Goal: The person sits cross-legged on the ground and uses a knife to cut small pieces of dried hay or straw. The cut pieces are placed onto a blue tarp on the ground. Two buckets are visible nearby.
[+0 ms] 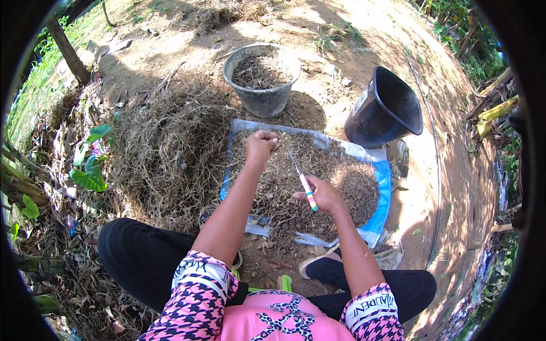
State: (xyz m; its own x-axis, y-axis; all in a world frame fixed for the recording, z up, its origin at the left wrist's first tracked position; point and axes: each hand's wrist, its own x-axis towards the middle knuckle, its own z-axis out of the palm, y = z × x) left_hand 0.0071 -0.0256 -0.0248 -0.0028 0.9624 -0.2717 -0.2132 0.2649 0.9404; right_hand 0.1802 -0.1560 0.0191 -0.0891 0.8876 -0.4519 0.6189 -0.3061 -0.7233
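My left hand point(259, 149) is over the far left part of a blue-and-white plastic sheet point(383, 179), its fingertips pinched together. Wisps of dry plant matter show at those fingertips, small and hard to make out. In my right hand point(325, 195) is a slim hand tool point(305, 186) with a white handle banded in colours at its end. Its thin metal end points away from me, towards my left hand; the exact kind of tool is unclear. Beneath both hands, a layer of dry chopped grass and leaf litter point(283, 194) covers most of the sheet.
A heap of dry grass point(170, 140) rises left of the sheet. Beyond the sheet stands a grey tub point(264, 100) holding dry, soil-like litter. A black plastic bin point(367, 115) leans at the far right corner. Leafy plants point(90, 174) grow at left; my legs flank the sheet's near side.
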